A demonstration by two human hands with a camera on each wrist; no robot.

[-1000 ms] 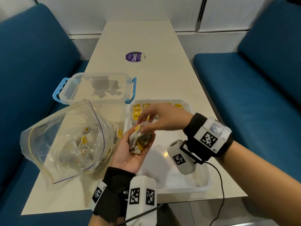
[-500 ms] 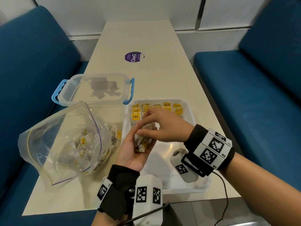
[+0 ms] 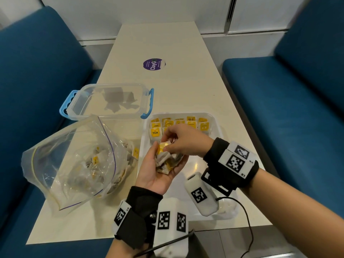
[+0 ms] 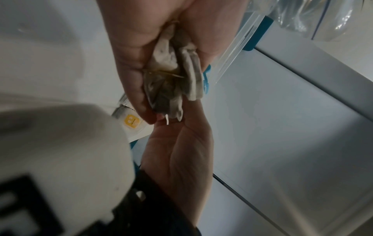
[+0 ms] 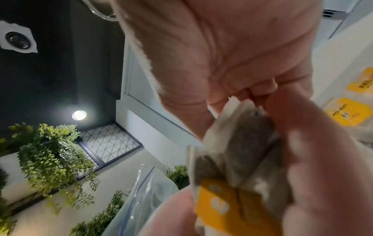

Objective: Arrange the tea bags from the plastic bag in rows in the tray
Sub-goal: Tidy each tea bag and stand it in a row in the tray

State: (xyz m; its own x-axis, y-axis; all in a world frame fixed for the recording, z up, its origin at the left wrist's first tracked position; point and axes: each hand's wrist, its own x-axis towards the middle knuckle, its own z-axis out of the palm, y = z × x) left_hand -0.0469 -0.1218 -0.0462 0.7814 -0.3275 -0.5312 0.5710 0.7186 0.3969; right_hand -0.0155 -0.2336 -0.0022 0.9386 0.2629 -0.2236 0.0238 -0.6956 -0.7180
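A crumpled bunch of tea bags (image 3: 164,161), white with yellow tags, sits above the white tray's (image 3: 217,125) near-left part. More tea bags stand in rows along its far end. Left lies the clear, open plastic bag (image 3: 74,161), holding others.

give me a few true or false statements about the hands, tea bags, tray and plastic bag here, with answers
1. The left hand cups a bunch of tea bags in its palm. True.
2. The right hand is inside the plastic bag. False: it is over the left palm, pinching a tea bag from the bunch.
3. Tea bags already lie in rows at the far end of the tray. True.
4. The plastic bag is empty. False: tea bags still show through it.
5. The clear box with blue handles holds the arranged tea bags. False: they are in the white tray; the box looks empty.
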